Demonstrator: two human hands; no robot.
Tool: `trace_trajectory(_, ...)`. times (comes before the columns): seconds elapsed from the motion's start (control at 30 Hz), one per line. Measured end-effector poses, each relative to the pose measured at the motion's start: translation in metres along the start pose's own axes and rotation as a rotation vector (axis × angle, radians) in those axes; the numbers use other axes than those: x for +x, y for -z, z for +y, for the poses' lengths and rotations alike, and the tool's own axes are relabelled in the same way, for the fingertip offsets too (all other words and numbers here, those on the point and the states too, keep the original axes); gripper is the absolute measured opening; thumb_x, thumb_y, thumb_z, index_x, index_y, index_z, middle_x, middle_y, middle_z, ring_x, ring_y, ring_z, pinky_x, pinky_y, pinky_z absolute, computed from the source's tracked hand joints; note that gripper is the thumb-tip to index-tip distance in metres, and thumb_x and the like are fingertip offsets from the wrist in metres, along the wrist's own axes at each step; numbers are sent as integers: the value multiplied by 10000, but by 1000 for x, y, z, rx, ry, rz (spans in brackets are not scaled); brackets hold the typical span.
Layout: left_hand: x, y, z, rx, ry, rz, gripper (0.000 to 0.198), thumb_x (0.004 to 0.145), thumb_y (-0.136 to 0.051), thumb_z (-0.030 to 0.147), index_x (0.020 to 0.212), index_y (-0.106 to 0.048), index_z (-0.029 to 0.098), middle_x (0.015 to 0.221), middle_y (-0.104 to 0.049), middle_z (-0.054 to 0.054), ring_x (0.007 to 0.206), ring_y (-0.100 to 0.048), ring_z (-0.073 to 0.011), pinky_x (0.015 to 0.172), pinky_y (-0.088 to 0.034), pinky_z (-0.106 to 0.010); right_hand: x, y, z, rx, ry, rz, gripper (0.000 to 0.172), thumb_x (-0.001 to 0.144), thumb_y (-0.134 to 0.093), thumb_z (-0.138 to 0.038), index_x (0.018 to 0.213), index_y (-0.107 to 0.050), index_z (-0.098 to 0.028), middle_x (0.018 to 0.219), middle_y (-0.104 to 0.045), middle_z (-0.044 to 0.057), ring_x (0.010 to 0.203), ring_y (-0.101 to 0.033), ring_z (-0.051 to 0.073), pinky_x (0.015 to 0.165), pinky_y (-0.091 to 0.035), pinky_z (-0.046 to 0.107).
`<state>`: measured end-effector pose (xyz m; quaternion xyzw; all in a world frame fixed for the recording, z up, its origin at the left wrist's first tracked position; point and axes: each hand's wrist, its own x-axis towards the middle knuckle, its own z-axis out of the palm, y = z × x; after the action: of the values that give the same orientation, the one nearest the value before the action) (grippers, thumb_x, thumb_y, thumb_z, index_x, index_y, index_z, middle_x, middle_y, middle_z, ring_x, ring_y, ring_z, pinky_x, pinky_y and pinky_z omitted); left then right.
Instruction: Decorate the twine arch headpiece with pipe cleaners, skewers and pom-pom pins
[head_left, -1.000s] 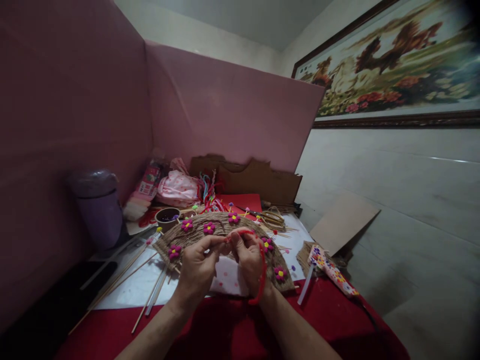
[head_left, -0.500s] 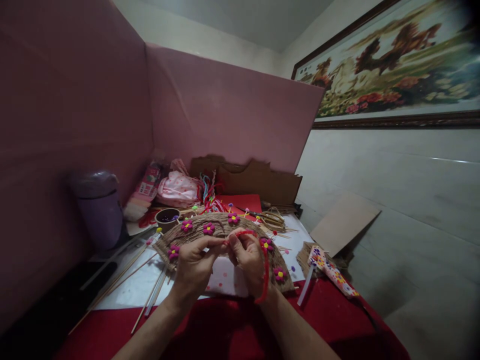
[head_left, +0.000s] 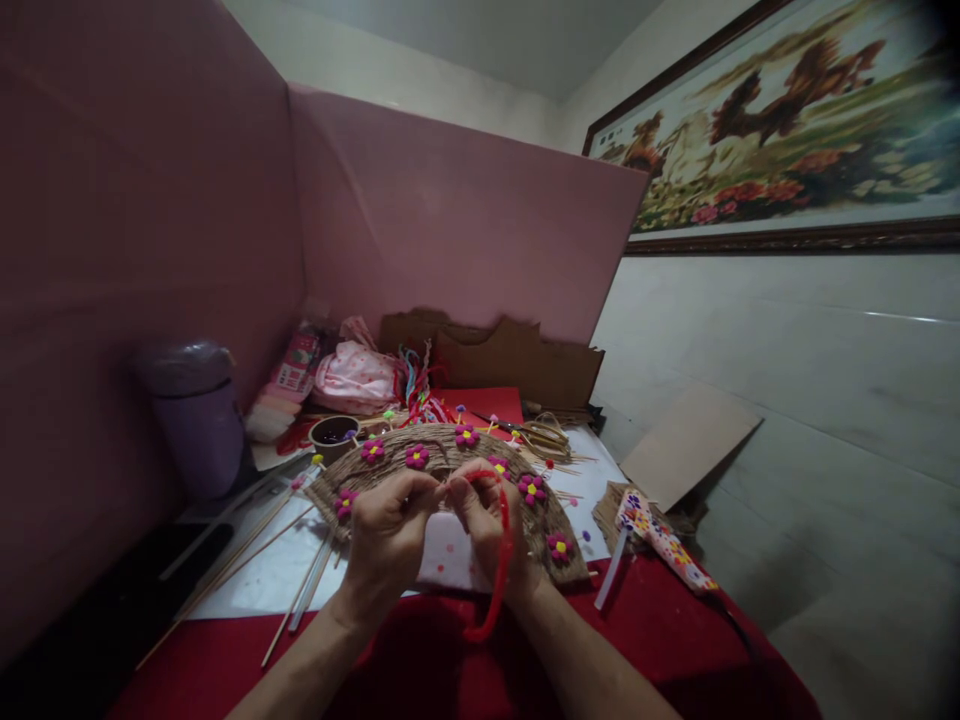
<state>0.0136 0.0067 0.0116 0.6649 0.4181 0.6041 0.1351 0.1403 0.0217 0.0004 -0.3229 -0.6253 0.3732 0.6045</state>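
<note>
Just above the middle of the table, a red fuzzy strip (head_left: pixel 505 540) hangs from the right hand (head_left: pixel 484 515), its upper end pinched between thumb and fingers. From there it arches over the knuckles and curves down past the wrist to a loose lower end. The left hand (head_left: pixel 386 535) faces it, thumb and forefinger reaching to the same upper end; I cannot tell whether they are closed on it.

Behind and around the hands spreads a brown ridged fan-shaped piece (head_left: pixel 442 440), set with magenta flowers (head_left: pixel 416 456) that have yellow centres. Below the fingertips, inside its curve, shows a pale panel (head_left: pixel 450 555) with pink spots.

Left of the fan, long thin sticks (head_left: pixel 210 590) lie across a white sheet (head_left: pixel 247 590) and over the red tablecloth (head_left: pixel 420 660). Beyond it are a dark cup (head_left: pixel 334 432), scissors (head_left: pixel 547 440) and a red sheet (head_left: pixel 495 403), with torn cardboard (head_left: pixel 517 355) upright at the back. To the right rests a flower-patterned glue gun (head_left: pixel 664 540); far left stands a purple bin (head_left: pixel 199 440).
</note>
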Motion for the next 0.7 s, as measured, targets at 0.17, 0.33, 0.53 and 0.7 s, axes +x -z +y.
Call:
trace_trajectory(0.17,2,-1,-1,-77,7,-8,86,724,-626,171,646,-661,169,563,-627,14,493,-557,-100,450,-431,-181,-2,0,-1,-32,43,60,191,839,-549,-356,726,-574,-205,639,-544,-5,603,-497,129,591,-392,245)
trace_trajectory(0.33,4,-4,-3,-240,125,-94,88,737,-630,218,763,-697,167,667,-686,-16,465,-583,-107,396,-469,-184,2,-3,0,180,-88,110,238,804,-585,-422,702,-533,-214,596,-498,-29,545,-453,113,542,-389,229)
trace_trajectory(0.53,4,-1,4,-250,142,-176,139,772,-605,267,784,-694,161,652,-668,-22,481,-592,-110,411,-489,-187,3,-2,0,186,-101,96,210,810,-589,-385,696,-551,-213,611,-520,-31,557,-473,106,561,-397,227)
trace_trajectory(0.7,5,0,9,-233,185,-217,191,789,-578,308,780,-678,146,636,-639,-17,455,-574,-106,407,-475,-198,4,-1,-1,134,-57,111,206,820,-575,-368,690,-547,-210,612,-525,-27,579,-488,115,562,-390,232)
